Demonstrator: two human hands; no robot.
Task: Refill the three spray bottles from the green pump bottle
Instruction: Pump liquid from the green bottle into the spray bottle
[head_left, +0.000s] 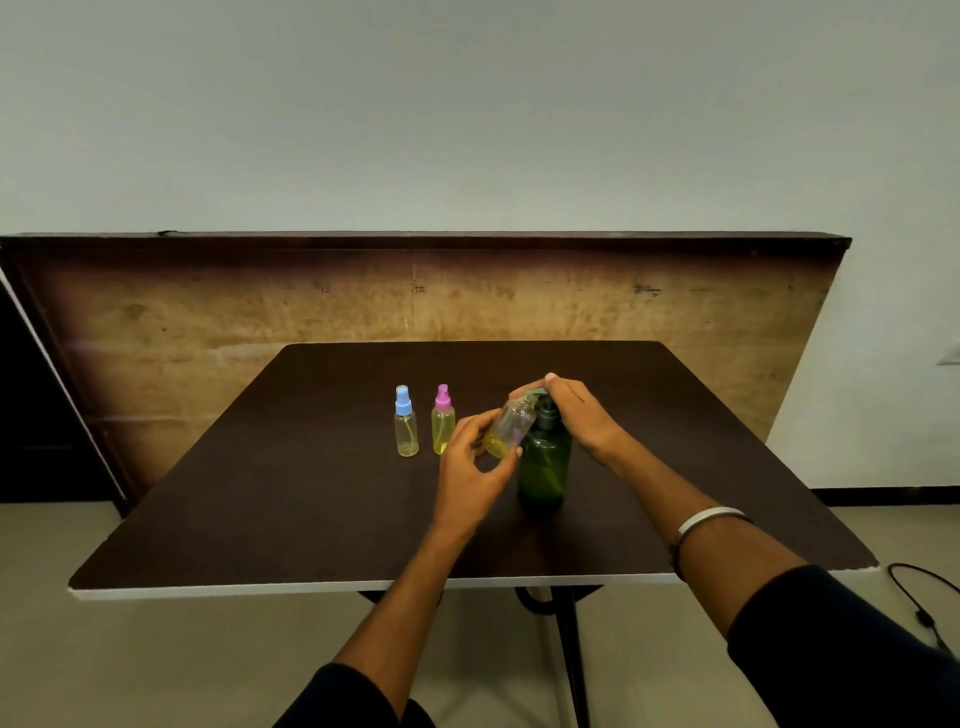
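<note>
The left hand (470, 467) has its fingers curled round the lower body of an uncapped spray bottle (511, 423), thumb on the near side, and holds it tilted so that its open neck leans up against the spout of the green pump bottle (544, 465). The right hand (576, 415) lies over the pump head, fingers bent down across it; the head itself is mostly hidden beneath them, so whether it is pressed down cannot be told. A little yellowish liquid sits at the low end of the held bottle.

This reads as the filling step for one of the three bottles, likely the last, since the blue-capped bottle (405, 423) and pink-capped bottle (443, 422) stand upright and closed side by side, just left of the hands, around the middle of the table (260, 493). The pump bottle stands upright, right of centre and nearer the front edge than those two.

The next move calls for steady strokes on the pump while the neck is kept tight under the spout, then righting the bottle and refitting its sprayer, which is not in view.
</note>
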